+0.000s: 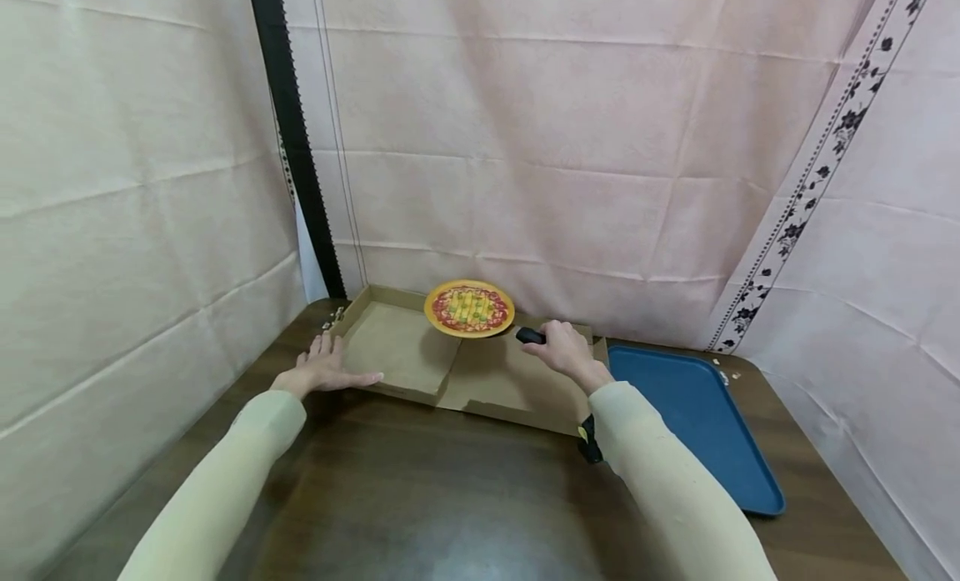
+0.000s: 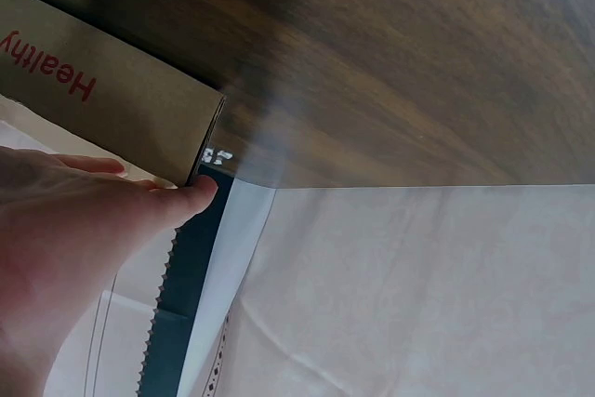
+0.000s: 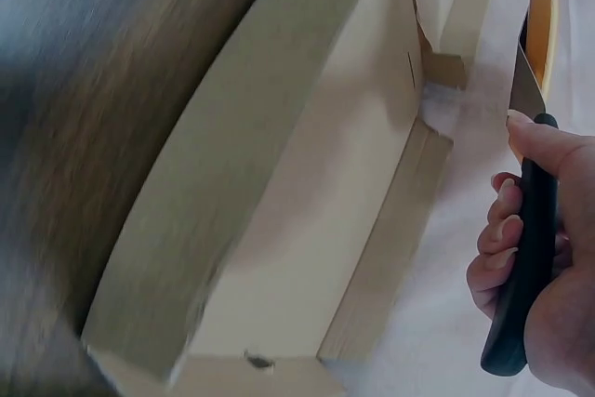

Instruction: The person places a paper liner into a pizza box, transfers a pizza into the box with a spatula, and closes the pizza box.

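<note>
A round pizza point(image 1: 469, 308) with a yellow rim, red sauce and green and yellow bits rides on a pizza server above an open cardboard pizza box point(image 1: 397, 343). My right hand point(image 1: 566, 352) grips the server's black handle point(image 3: 522, 258); its metal blade point(image 3: 526, 86) runs under the pizza, mostly hidden by it. My left hand point(image 1: 326, 368) is at the box's left end, fingers spread and thumb along the front edge. In the left wrist view, its thumb lies at the corner of the box wall point(image 2: 121, 90), which bears the red print "Healthy".
To the right of the box a blue tray point(image 1: 697, 414) lies on the brown wooden table point(image 1: 420, 489). Pale cloth point(image 1: 525, 147) hangs behind the table and on both sides. Small light scraps point(image 1: 723, 377) lie near the tray's far corner.
</note>
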Available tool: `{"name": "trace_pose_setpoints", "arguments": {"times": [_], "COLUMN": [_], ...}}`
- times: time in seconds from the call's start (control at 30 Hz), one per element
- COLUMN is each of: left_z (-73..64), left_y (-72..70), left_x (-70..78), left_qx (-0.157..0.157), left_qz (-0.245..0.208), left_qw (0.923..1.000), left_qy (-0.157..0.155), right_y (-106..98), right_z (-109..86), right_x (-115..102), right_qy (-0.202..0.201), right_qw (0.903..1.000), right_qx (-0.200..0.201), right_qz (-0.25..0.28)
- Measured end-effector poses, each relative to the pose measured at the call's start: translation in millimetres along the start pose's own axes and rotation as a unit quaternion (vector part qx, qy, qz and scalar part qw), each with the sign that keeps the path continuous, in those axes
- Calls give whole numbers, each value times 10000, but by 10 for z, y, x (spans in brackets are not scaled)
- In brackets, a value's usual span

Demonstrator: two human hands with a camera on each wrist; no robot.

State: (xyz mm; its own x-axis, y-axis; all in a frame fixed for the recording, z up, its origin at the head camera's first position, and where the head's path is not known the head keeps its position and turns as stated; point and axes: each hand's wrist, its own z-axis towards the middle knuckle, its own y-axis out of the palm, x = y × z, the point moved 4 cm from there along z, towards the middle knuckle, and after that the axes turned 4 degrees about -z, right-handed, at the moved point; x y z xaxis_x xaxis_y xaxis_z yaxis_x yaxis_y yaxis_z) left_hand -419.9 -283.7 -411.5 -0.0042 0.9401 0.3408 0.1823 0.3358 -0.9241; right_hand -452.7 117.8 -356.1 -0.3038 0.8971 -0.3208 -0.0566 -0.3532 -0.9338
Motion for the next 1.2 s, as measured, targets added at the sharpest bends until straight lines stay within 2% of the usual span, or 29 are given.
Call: {"name": "trace_pose_setpoints", "arguments": {"times": [0.13, 0.6, 0.83, 1.2], "left_z": [-4, 17, -34, -38], "left_y": [13, 20, 38, 31], "left_x": [-9, -53, -35, -20], "left_qx": [-23, 82, 65, 41], "left_qz": [-31, 61, 33, 134], "left_qw": [10000, 9999, 10000, 9997], "left_qy": [-25, 16, -19, -181], "right_y": [104, 371, 562, 673], "right_z": [56, 202, 234, 305], "right_x": [-90, -469, -615, -810], "right_qy": [79, -18, -69, -163], "right_qw": [10000, 9998, 9999, 9996], "right_qx": [-58, -43, -92, -154], "right_qz": [5, 179, 116, 152]}}
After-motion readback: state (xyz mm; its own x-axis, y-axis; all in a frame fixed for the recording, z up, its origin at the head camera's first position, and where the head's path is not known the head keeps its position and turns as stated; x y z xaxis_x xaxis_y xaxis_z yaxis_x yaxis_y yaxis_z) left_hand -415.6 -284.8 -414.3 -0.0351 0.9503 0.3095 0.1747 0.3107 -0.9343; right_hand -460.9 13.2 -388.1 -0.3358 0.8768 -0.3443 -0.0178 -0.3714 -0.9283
